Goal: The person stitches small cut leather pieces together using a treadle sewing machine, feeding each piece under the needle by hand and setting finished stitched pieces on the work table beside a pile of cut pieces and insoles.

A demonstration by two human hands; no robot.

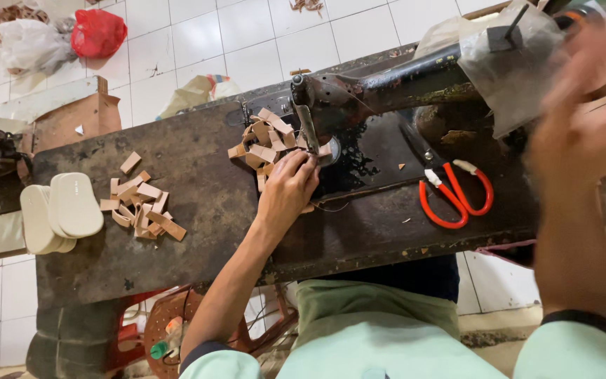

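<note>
Scuffed dark table (177,231); left hand (287,189) presses tan leather strips (266,140).

One view only, worn on the head, looking steeply down over the lap onto the dark work surface (177,203) and the black sewing machine (387,91) across it. Close enough for both forearms to fill the lower frame; right hand (590,105) nearest the lens, blurred at the right edge, left hand (289,189) near centre. White tiled floor (198,42) beyond the far edge, at top. Slightly tilted, surface running diagonally.
</note>
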